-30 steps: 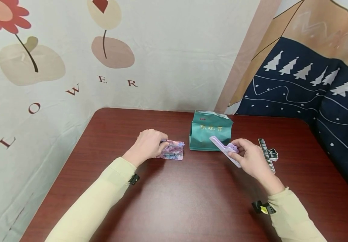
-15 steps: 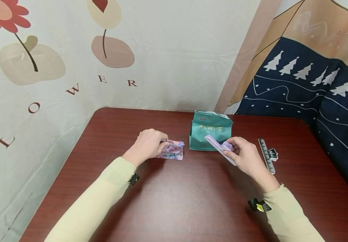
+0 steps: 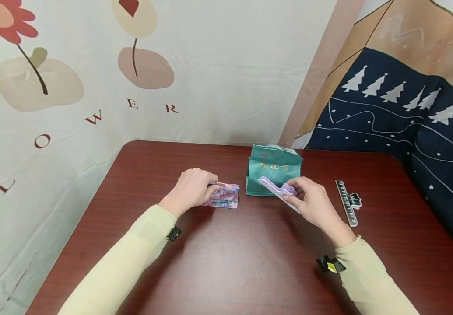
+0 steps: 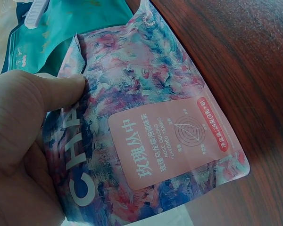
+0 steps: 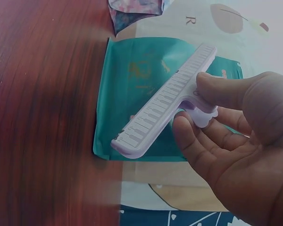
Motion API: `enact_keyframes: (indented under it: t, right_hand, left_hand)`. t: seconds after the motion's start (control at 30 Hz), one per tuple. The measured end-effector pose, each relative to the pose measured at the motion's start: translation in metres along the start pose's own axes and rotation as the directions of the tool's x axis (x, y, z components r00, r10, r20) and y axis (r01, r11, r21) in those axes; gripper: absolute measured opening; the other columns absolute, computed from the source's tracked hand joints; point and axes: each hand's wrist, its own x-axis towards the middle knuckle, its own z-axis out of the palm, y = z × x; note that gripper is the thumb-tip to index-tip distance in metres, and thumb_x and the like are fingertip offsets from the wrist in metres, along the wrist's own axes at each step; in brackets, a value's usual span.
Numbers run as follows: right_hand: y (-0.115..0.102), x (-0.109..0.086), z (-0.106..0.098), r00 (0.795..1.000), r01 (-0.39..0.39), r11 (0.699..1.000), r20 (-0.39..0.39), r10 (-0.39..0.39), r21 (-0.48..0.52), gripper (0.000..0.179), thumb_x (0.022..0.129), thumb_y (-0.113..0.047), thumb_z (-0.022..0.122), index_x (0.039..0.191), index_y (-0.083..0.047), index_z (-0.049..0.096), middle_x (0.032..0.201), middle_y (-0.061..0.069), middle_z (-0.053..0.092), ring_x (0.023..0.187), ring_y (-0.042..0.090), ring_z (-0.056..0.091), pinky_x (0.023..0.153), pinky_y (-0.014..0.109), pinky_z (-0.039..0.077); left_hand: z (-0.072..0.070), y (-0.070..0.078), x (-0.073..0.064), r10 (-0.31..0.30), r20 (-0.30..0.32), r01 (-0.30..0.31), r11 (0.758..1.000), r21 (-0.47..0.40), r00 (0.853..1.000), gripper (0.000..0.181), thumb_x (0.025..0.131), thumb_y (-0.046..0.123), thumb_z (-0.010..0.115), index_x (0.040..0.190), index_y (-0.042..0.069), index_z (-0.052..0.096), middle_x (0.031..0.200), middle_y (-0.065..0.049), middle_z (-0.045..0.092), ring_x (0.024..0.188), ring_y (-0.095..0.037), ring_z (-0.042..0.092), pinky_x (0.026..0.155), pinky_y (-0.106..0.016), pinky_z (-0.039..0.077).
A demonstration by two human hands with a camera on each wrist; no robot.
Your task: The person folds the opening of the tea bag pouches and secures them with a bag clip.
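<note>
My left hand (image 3: 195,188) grips the folded top of a multicoloured tea pouch (image 4: 141,94), thumb over its edge. A pink label (image 4: 165,141) on the pouch reads rose oolong flavored teabag. With thumb and fingers, my right hand (image 3: 312,201) pinches the handle of a lilac sealing clip (image 5: 170,101), which has a piano-key pattern along its long bar. In the head view the clip slants in front of a green bag (image 3: 275,164) with gold lettering, which stands upright at the back of the table.
A black piano-key clip (image 3: 347,203) lies on the dark red wooden table (image 3: 226,271), right of my right hand. Behind the table hangs a pale printed cloth (image 3: 226,65); a navy cloth with white trees (image 3: 391,113) hangs at the right.
My right hand has moved left with the lilac sealing clip, bringing it across the front of the green bag. The left hand and the tea pouch have stayed in place.
</note>
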Motion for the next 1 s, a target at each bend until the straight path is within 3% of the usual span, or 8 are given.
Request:
enact_keyframes:
  t: [0.27, 0.57, 1.0]
  right_hand:
    - [-0.003, 0.003, 0.006, 1.0, 0.025, 1.0, 0.002, -0.025, 0.002, 0.029, 0.084, -0.002, 0.084, 0.11, -0.002, 0.071, 0.101, 0.013, 0.07, 0.078, 0.02, 0.063, 0.068, 0.029, 0.054]
    - [-0.008, 0.007, 0.013, 0.999, 0.049, 0.999, 0.018, -0.05, 0.015, 0.028, 0.085, -0.003, 0.083, 0.11, -0.003, 0.072, 0.103, 0.013, 0.07, 0.081, 0.022, 0.063, 0.07, 0.035, 0.057]
    - [-0.014, 0.014, 0.025, 0.998, 0.06, 0.997, 0.024, -0.061, 0.037, 0.026, 0.085, -0.004, 0.084, 0.108, -0.005, 0.073, 0.101, 0.01, 0.07, 0.078, 0.018, 0.062, 0.068, 0.03, 0.053]
  left_hand:
    - [0.0, 0.0, 0.001, -0.007, 0.014, 0.007, 1.0, -0.005, 1.0, 0.018, 0.093, 0.023, 0.077, 0.077, 0.017, 0.071, 0.065, 0.004, 0.065, 0.058, -0.018, 0.056, 0.052, -0.039, 0.046]
    - [0.001, 0.0, 0.0, -0.007, 0.006, 0.007, 1.0, -0.003, 1.0, 0.02, 0.092, 0.023, 0.078, 0.075, 0.017, 0.069, 0.063, 0.005, 0.063, 0.057, -0.018, 0.054, 0.051, -0.039, 0.045]
    - [0.0, 0.0, 0.0, -0.017, 0.02, 0.016, 1.0, 0.004, 1.0, 0.018, 0.093, 0.025, 0.077, 0.077, 0.018, 0.071, 0.066, 0.004, 0.067, 0.059, -0.019, 0.058, 0.053, -0.039, 0.046]
